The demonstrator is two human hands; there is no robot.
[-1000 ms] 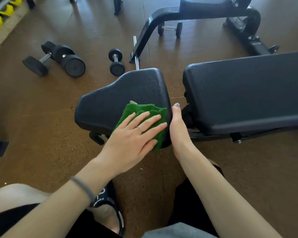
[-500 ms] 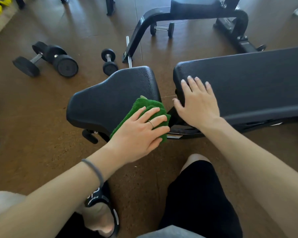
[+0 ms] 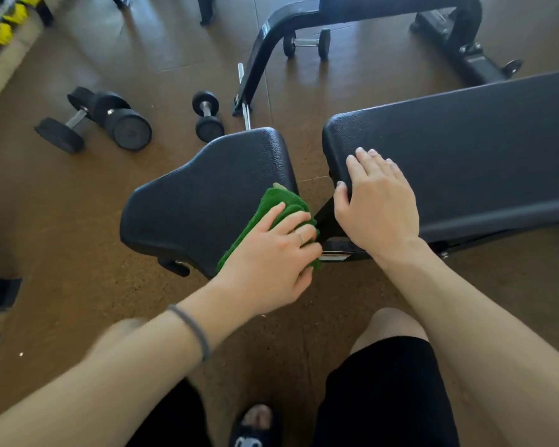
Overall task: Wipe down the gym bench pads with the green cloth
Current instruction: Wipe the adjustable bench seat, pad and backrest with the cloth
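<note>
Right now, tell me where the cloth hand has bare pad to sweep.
Free: the seat pad left of the green cloth, out to its narrow end; and the long pad beyond the right hand. Crowded: the gap between pads, where the left hand and right hand nearly meet.

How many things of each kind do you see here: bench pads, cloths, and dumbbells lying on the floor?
Bench pads: 2, the seat pad and the long pad
Green cloth: 1, under the left hand
Dumbbells: 4, two large, two small
Total: 7
</note>
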